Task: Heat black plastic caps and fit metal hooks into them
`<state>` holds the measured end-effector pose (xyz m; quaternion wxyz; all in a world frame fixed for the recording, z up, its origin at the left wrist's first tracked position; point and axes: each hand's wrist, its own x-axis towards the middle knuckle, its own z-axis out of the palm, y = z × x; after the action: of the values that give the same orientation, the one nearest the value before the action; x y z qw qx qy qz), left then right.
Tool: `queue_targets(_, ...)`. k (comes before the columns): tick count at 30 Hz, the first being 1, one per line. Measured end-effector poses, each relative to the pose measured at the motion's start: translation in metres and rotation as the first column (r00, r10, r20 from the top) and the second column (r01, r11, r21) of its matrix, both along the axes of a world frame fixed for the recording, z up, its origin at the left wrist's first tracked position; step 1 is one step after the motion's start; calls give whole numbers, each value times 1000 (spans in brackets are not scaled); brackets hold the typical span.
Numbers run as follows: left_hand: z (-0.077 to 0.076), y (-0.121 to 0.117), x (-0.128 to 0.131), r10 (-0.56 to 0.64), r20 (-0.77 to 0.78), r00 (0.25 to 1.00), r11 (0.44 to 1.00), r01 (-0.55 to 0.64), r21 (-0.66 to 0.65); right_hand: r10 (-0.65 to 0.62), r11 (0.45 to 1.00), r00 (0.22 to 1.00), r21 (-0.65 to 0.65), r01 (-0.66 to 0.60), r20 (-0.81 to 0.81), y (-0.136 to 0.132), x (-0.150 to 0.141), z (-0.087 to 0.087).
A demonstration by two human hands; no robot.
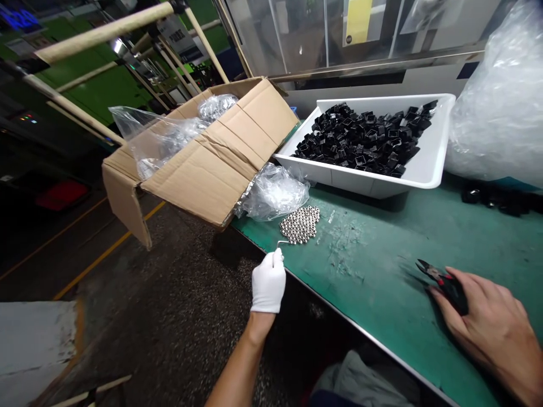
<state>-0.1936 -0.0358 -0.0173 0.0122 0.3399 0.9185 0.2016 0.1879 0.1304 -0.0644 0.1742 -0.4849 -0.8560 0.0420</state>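
Side cutters (pixel 441 282) with red-and-black handles sit under the bare right hand (pixel 487 333) on the green counter (pixel 382 305); the hand is closed over the grips, fingers curled around them. Left hand (pixel 268 281) wears a white glove and is shut in a fist on a thin bent metal rod (pixel 282 242), whose tip lies just beside a flat patch of shiny metal rings (pixel 300 224).

Counter surface is scuffed, with pale marks near the rings; steel strip (pixel 365 330) runs along its near edge. Farther along: white plastic tray (pixel 377 183) heaped with black square pieces (pixel 360 138); crumpled clear bag (pixel 274 193) beside it; open cardboard box (pixel 199 152) overhanging the counter's end; bubble-wrap sack (pixel 500 107) at right. Below, speckled dark floor (pixel 169 294) with yellow lines (pixel 106 254). Beyond, green machinery (pixel 102 85) and a pale tube rack (pixel 106 31).
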Motion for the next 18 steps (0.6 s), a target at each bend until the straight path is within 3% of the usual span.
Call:
queue_targets(6, 6, 1, -1, -52, 128, 990, 992, 66, -109, 1, 1000, 1000, 14, -1, -2, -2, 0, 1)
queue_targets(15, 5, 11, -12, -8, 121, 993, 966, 39, -257, 7, 1000, 998, 24, -6, -59, 1, 0, -7)
queue_targets(18, 12, 17, -12, -21, 113, 993, 960, 52, -276, 21, 999, 991, 29, -17, -135, 2, -5, -5)
